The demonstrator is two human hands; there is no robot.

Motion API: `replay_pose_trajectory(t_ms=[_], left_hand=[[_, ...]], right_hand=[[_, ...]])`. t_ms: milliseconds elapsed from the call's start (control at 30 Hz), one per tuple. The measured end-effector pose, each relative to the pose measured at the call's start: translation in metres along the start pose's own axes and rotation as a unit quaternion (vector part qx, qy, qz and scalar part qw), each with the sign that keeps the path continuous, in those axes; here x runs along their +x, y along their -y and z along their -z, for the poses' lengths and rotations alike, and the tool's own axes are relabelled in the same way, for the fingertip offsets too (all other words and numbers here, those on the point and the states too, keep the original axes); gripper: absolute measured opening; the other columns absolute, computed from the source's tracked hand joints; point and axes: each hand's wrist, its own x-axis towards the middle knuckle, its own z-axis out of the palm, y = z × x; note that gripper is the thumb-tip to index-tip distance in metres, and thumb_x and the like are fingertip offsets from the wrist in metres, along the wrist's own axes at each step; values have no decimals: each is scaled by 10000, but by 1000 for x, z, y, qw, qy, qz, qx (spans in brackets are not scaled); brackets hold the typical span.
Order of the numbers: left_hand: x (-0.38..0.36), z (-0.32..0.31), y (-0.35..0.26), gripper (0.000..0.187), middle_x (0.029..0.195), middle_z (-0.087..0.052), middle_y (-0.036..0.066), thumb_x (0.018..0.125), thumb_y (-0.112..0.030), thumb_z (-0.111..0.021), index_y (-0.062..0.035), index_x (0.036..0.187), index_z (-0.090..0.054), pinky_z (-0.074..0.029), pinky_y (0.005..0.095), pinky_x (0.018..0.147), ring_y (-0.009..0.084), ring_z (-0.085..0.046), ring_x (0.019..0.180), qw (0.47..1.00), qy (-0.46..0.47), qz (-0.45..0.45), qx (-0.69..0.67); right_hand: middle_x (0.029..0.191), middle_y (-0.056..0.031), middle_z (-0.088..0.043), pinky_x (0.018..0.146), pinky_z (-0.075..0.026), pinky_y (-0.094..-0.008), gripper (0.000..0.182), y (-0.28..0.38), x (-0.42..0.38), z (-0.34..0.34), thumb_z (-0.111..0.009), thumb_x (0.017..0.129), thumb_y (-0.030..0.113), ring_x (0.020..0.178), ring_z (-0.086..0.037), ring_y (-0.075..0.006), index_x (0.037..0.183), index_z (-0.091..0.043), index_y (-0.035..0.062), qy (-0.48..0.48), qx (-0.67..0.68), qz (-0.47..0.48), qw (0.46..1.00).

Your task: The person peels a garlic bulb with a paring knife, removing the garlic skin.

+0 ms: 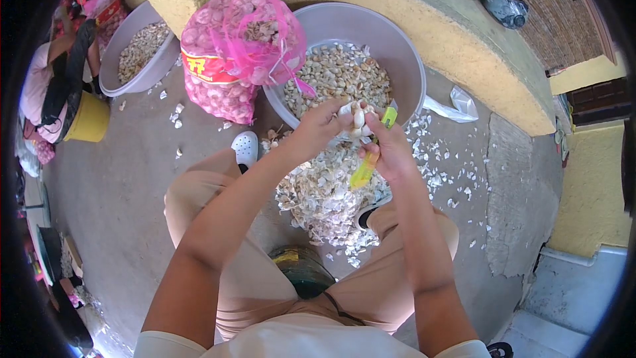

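My left hand (319, 131) is closed on a partly opened garlic bulb (359, 119), its white cloves showing between the fingers. My right hand (392, 149) grips a yellow-green cutter knife (363, 171) and meets the bulb from the other side with its thumb. Both hands are just in front of a wide pale tub (416, 69) that holds many loose garlic cloves (344, 76). Under them, a heap of papery garlic skins (318, 195) lies on the floor between my feet. How the blade sits against the bulb is hidden.
A pink mesh sack of garlic bulbs (218, 33) leans against the tub's left side. Farther left are a second tub (112, 59) of cloves, a yellow bucket (89, 118) and another seated person (50, 86). A low curved yellow wall (397, 6) runs behind.
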Motion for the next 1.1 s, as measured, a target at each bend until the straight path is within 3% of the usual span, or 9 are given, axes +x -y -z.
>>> replay_pose_trajectory(t_ms=[100, 200, 300, 400, 600, 800, 900, 1000, 1100], left_hand=[[-2, -3, 0, 341, 792, -507, 58, 814, -289, -576, 0, 987, -519, -401, 273, 637, 144, -485, 708, 978, 3, -100, 185], [-3, 1, -10, 381, 827, -508, 104, 779, -305, -611, 13, 965, -514, -402, 305, 705, 190, -495, 771, 982, 19, -28, 186], [-3, 1, -12, 348, 834, -508, 106, 799, -300, -588, 16, 928, -518, -398, 302, 711, 186, -493, 778, 975, 21, -21, 221], [-2, 1, -10, 323, 822, -507, 100, 817, -291, -566, 17, 906, -523, -396, 300, 704, 183, -488, 760, 983, 17, -53, 175], [0, 4, -12, 319, 786, -529, 120, 796, -289, -581, 3, 918, -539, -410, 326, 659, 231, -519, 722, 992, 28, -5, 124], [-7, 0, -22, 350, 744, -531, 129, 741, -293, -647, -4, 907, -539, -413, 335, 644, 235, -524, 697, 966, 38, -29, 255], [-5, 2, -30, 347, 742, -543, 139, 749, -296, -633, -4, 915, -544, -416, 345, 639, 261, -535, 691, 978, 33, 6, 204], [-2, 3, -16, 332, 758, -557, 146, 772, -294, -607, -2, 923, -551, -417, 347, 639, 267, -545, 692, 977, 16, -47, 209], [-3, 4, -19, 320, 773, -565, 155, 796, -281, -577, 5, 936, -551, -418, 344, 641, 264, -549, 702, 976, 23, -42, 211]], right_hand=[[760, -23, -526, 467, -429, -247, 399, -6, 4, 2, -568, 830, 194, 470, -392, -72, 1179, -435, 53, -15, -31, 15, 999], [739, -16, -510, 452, -433, -250, 417, -9, 4, 1, -570, 828, 195, 478, -404, -74, 1190, -423, 47, -13, -80, 6, 997], [731, -17, -499, 445, -443, -253, 428, -9, 3, 2, -568, 828, 197, 480, -412, -75, 1194, -414, 38, 7, -81, 3, 997], [725, -20, -492, 452, -455, -256, 435, -8, 2, 2, -570, 826, 201, 480, -416, -76, 1193, -409, 32, 8, -65, -1, 998], [722, -24, -490, 453, -461, -257, 413, -8, 1, 0, -569, 826, 211, 485, -421, -80, 1169, -425, 32, 11, -48, -12, 999], [734, -18, -483, 452, -438, -257, 357, -12, 5, 3, -573, 828, 222, 492, -419, -84, 1111, -441, 49, 12, -38, -17, 999], [743, -11, -472, 464, -434, -267, 338, -16, 4, 0, -571, 830, 218, 487, -410, -84, 1101, -442, 62, -15, -6, -28, 999], [745, -4, -459, 471, -437, -277, 331, -18, 5, 1, -561, 836, 217, 482, -402, -84, 1108, -440, 71, -16, 16, -39, 999], [734, 2, -445, 469, -435, -280, 307, -21, 5, 2, -559, 832, 203, 474, -396, -82, 1088, -460, 67, -20, 39, -42, 998]])
